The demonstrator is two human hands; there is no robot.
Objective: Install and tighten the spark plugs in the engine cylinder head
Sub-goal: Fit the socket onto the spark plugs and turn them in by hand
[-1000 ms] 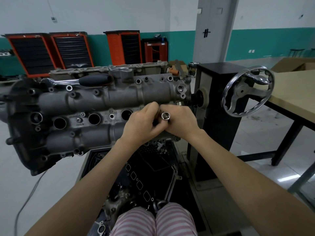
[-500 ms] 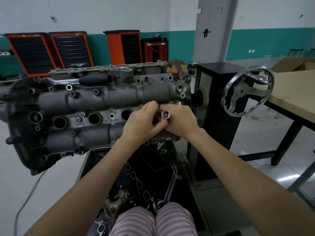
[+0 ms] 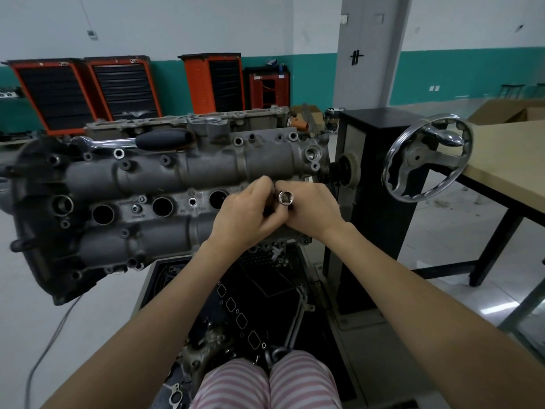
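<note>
Left hand (image 3: 244, 214) and right hand (image 3: 311, 212) together gripping a chrome spark plug socket (image 3: 285, 198), its open end facing near, at the rightmost plug well of the cylinder head (image 3: 182, 184), ratchet wrench (image 3: 141, 140) lying along its far edge

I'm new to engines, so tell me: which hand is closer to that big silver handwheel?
Right. The right hand lies just left of the handwheel; the left hand sits farther left, beyond it.

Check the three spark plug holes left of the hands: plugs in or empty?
Cannot tell. The three holes left of the left hand show only dark round bores; any plug seated deep inside would be hidden.
</note>
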